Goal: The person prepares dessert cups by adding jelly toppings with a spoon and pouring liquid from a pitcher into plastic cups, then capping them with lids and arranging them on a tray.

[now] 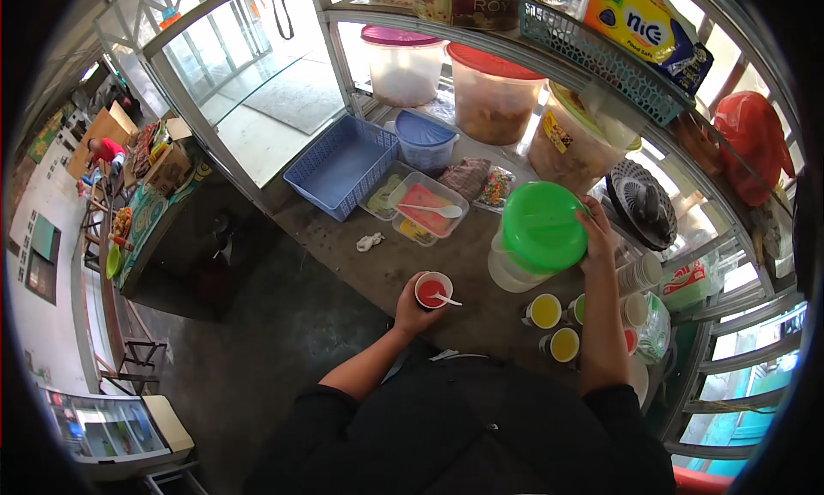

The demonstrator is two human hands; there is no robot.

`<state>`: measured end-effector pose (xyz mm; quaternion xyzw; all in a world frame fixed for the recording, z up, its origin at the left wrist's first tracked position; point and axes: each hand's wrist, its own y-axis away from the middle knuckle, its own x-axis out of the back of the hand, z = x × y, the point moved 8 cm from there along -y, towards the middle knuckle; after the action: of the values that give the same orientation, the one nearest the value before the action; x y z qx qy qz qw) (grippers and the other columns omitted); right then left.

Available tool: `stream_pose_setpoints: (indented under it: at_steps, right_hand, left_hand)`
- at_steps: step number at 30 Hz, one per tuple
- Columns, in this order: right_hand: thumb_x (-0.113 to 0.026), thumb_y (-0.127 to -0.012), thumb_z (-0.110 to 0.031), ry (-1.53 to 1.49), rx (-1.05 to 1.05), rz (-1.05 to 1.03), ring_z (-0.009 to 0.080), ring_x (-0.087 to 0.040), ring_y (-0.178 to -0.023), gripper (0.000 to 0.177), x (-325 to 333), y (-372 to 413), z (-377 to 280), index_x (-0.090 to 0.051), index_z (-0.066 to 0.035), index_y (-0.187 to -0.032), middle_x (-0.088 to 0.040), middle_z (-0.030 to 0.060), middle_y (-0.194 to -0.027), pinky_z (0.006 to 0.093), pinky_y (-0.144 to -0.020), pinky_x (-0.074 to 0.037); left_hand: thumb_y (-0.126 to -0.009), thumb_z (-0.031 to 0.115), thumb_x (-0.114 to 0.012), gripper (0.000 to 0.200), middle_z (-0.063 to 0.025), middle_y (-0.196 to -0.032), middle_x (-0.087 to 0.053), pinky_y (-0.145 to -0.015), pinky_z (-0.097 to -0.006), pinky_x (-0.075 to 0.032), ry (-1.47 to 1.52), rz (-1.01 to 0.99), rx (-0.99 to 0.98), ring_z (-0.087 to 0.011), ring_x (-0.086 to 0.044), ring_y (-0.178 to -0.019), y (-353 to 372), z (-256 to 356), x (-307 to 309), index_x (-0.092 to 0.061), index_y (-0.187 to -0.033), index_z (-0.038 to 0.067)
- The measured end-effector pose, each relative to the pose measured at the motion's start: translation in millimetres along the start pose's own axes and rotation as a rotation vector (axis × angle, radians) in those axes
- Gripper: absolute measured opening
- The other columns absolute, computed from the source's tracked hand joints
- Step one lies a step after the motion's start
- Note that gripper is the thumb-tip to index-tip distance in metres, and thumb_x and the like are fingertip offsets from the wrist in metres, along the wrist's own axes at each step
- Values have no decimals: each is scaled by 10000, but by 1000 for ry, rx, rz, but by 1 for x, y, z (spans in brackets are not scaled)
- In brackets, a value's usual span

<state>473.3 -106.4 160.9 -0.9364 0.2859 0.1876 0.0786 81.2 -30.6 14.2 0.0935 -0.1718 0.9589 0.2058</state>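
My left hand (412, 313) is wrapped round a small cup (432, 291) of red contents, held upright near the counter's front edge. A white spoon (446, 300) leans out over the cup's rim. To the right, my right hand (598, 229) grips the edge of a round green lid (542, 227). The lid sits tilted over a clear plastic tub (508, 272), whose inside is mostly hidden under it. Just below the tub stand cups of yellow contents (545, 311), with others partly covered by my right forearm.
A blue basket (339, 173), a clear box with red contents (429, 202) and a crumpled white tissue (370, 242) lie on the counter (360, 272). Large lidded tubs (493, 100) line the back. Stacked cups (639, 274) stand right, beside a dark woven food cover (642, 203). A shelf hangs overhead.
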Motion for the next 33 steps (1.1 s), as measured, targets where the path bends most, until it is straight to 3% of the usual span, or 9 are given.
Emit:
stream_pose_setpoints:
  at_steps: [9, 15, 20, 24, 33]
  right_hand:
    - [-711, -897, -18, -4, 71, 71, 168, -598, -1138, 261, -42, 25, -9, -617, -100, -1127, -635, 43, -1243, 313, -990, -465]
    - [-660, -858, 71, -396, -55, 102, 238, -632, -1100, 347, -30, 7, -5, -556, -169, -1086, -645, 71, -1176, 385, -920, -544]
    - [-650, -928, 38, -401, -52, 133, 247, -639, -1060, 264, -11, 1, -4, -521, -177, -1008, -645, 85, -1095, 396, -912, -563]
    - [-655, -928, 32, -417, -44, 72, 237, -641, -1028, 249, -12, -7, -7, -507, -165, -963, -644, 87, -1062, 373, -886, -573]
    - [-637, -948, 10, -332, -12, 24, 238, -639, -1040, 216, -30, -27, -8, -496, -154, -934, -636, 93, -1047, 372, -903, -565]
  left_hand:
    - [-697, 214, -917, 818, -146, -1235, -648, -970, -375, -531, -36, 31, 3, -241, -658, -1141, -2, 5, 2, -480, -1362, 24]
    - [-701, 271, -911, 797, -156, -1239, -649, -971, -383, -528, -36, 96, 23, -274, -660, -1143, -3, 1, 7, -499, -1336, 22]
    - [-715, 288, -902, 798, -164, -1240, -650, -981, -389, -526, -43, 91, 39, -286, -662, -1148, -2, -2, 7, -496, -1349, 25]
    - [-716, 250, -913, 802, -142, -1224, -656, -981, -368, -529, -60, 82, 12, -245, -664, -1142, -3, 1, 7, -483, -1356, 27]
    - [-709, 295, -916, 802, -151, -1229, -669, -980, -376, -534, -56, 77, 60, -268, -671, -1145, -3, 8, 8, -507, -1346, 29]
